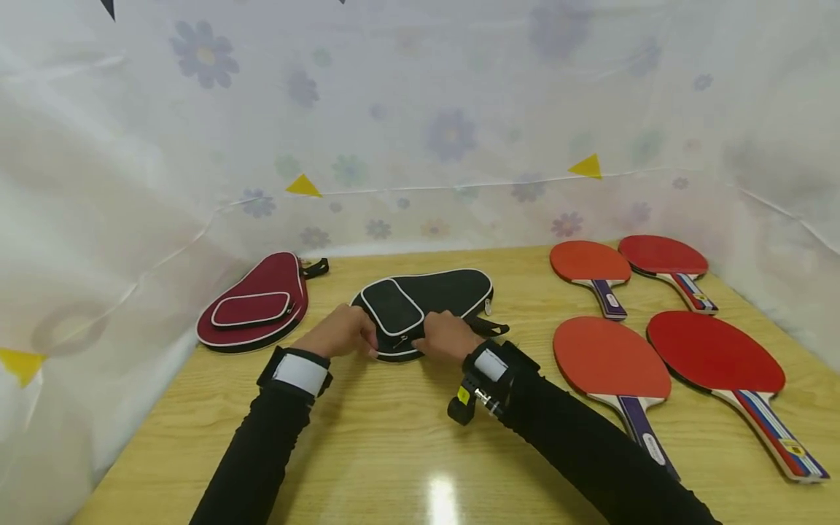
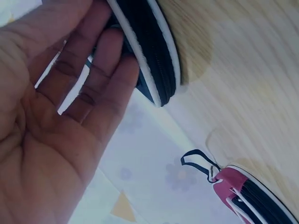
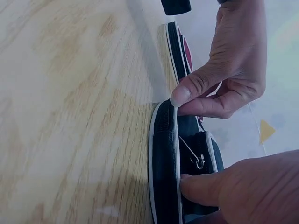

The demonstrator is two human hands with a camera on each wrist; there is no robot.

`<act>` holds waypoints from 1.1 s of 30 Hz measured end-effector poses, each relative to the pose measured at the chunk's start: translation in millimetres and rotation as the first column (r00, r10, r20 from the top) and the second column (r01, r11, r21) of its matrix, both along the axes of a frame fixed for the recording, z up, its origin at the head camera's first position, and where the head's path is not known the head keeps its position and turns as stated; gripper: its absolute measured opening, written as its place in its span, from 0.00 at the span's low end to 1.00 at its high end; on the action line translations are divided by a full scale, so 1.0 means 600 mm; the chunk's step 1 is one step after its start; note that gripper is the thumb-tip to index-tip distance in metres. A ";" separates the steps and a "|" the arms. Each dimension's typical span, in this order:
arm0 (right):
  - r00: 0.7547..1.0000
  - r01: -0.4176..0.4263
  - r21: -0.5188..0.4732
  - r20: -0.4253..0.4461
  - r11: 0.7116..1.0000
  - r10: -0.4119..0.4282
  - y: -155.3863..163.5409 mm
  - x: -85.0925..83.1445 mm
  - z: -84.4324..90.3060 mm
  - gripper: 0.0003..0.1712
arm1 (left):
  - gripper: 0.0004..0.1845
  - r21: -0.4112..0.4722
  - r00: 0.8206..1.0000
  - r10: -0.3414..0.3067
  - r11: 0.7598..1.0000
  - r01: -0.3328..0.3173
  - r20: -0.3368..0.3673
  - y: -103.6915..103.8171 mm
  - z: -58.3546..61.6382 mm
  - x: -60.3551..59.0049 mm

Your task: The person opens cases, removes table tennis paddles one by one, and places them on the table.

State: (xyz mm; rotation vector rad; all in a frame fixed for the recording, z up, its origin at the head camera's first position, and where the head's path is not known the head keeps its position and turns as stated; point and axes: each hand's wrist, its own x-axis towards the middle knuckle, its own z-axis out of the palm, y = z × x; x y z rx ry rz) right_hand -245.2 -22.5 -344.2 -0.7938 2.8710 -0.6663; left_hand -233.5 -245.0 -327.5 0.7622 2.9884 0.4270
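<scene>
A black table tennis paddle case (image 1: pixel 453 288) with white piping and a small front pocket lies flat on the wooden table. My left hand (image 1: pixel 344 330) pinches the piped near-left edge between thumb and forefinger, as the right wrist view shows. Farther right along that edge, my right hand (image 1: pixel 449 335) grips with bent fingers, its thumb (image 3: pixel 201 189) against the white piping. Between the hands hangs a metal zip pull (image 3: pixel 200 162) of the pocket. In the left wrist view, the case's zipped side (image 2: pixel 156 60) stands beyond the left fingertips.
To the left lies a dark red paddle case (image 1: pixel 262 284) with a black loop. On the right are several paddles, among them an orange-red paddle (image 1: pixel 610 357) and a deeper red paddle (image 1: pixel 718 354). A flower-print sheet (image 1: pixel 453 138) hangs behind the table (image 1: pixel 394 437).
</scene>
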 end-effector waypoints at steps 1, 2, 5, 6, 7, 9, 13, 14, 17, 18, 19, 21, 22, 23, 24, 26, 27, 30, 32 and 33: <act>1.000 0.006 -0.003 -0.010 1.000 -0.006 -0.003 0.001 0.000 0.22 | 0.07 0.001 1.000 0.002 1.000 -0.002 0.007 -0.001 0.001 0.000; 1.000 0.008 -0.005 -0.015 1.000 -0.008 -0.003 0.002 0.000 0.22 | 0.07 -0.001 1.000 0.005 1.000 -0.005 0.012 -0.002 0.001 0.000; 1.000 0.011 -0.005 -0.025 1.000 -0.011 -0.004 0.002 0.004 0.22 | 0.07 -0.004 1.000 -0.002 1.000 0.002 0.000 -0.003 0.001 0.000; 1.000 0.011 -0.003 -0.024 1.000 -0.011 -0.004 0.002 0.005 0.21 | 0.07 -0.004 1.000 -0.001 1.000 0.001 -0.004 -0.002 0.001 0.001; 1.000 0.009 0.000 -0.018 1.000 -0.009 -0.004 0.001 0.007 0.21 | 0.07 -0.004 1.000 -0.001 1.000 0.001 -0.009 -0.001 0.002 0.002; 1.000 0.007 0.000 0.003 1.000 -0.007 -0.003 -0.003 0.008 0.21 | 0.07 -0.006 1.000 0.000 1.000 0.000 -0.014 0.003 0.003 0.003; 0.998 -0.008 0.001 0.055 1.000 0.008 0.002 -0.015 0.006 0.23 | 0.07 -0.032 0.999 -0.037 0.999 0.036 -0.025 0.015 0.005 0.008; 0.998 -0.011 0.000 0.068 1.000 0.011 0.005 -0.018 0.005 0.24 | 0.07 -0.042 0.998 -0.055 0.998 0.054 -0.032 0.018 0.005 0.010; 0.995 -0.026 0.002 0.097 1.000 0.026 0.013 -0.026 0.005 0.22 | 0.06 -0.062 0.993 -0.109 0.993 0.105 -0.051 0.029 0.007 0.015; 0.994 -0.030 0.005 0.108 1.000 0.029 0.016 -0.027 0.005 0.21 | 0.05 -0.061 0.992 -0.119 0.991 0.115 -0.051 0.032 0.007 0.016; 0.992 -0.033 0.007 0.121 0.999 0.031 0.018 -0.029 0.006 0.19 | 0.05 -0.062 0.991 -0.125 0.991 0.122 -0.049 0.035 0.006 0.017; 0.990 -0.042 0.022 0.133 0.999 0.038 0.023 -0.031 0.010 0.17 | 0.05 -0.058 0.993 -0.116 0.992 0.114 -0.032 0.042 0.006 0.018; 0.990 -0.047 0.035 0.135 0.998 0.042 0.025 -0.033 0.012 0.17 | 0.05 -0.058 0.993 -0.111 0.992 0.110 -0.026 0.046 0.005 0.019; 0.990 -0.053 0.049 0.133 0.997 0.046 0.027 -0.034 0.014 0.17 | 0.05 -0.063 0.994 -0.107 0.992 0.105 -0.024 0.050 0.004 0.019; 0.990 -0.058 0.063 0.133 0.996 0.050 0.028 -0.035 0.015 0.16 | 0.05 -0.065 0.995 -0.099 0.993 0.098 -0.021 0.054 0.003 0.020; 0.989 -0.069 0.091 0.134 0.993 0.057 0.030 -0.038 0.018 0.16 | 0.06 -0.065 0.996 -0.087 0.994 0.086 -0.012 0.063 0.003 0.023; 0.989 -0.074 0.103 0.134 0.992 0.060 0.031 -0.040 0.018 0.16 | 0.06 -0.063 0.996 -0.086 0.994 0.085 -0.009 0.068 0.002 0.024; 0.987 -0.084 0.119 0.144 0.989 0.066 0.035 -0.045 0.018 0.14 | 0.06 -0.053 0.995 -0.103 0.993 0.102 -0.012 0.082 0.001 0.028; 0.986 -0.096 0.121 0.145 0.988 0.078 0.038 -0.048 0.016 0.14 | 0.06 -0.049 0.993 -0.117 0.992 0.116 -0.016 0.091 0.001 0.031; 0.986 -0.101 0.119 0.146 0.988 0.083 0.039 -0.050 0.016 0.15 | 0.06 -0.047 0.992 -0.126 0.991 0.125 -0.023 0.095 0.001 0.032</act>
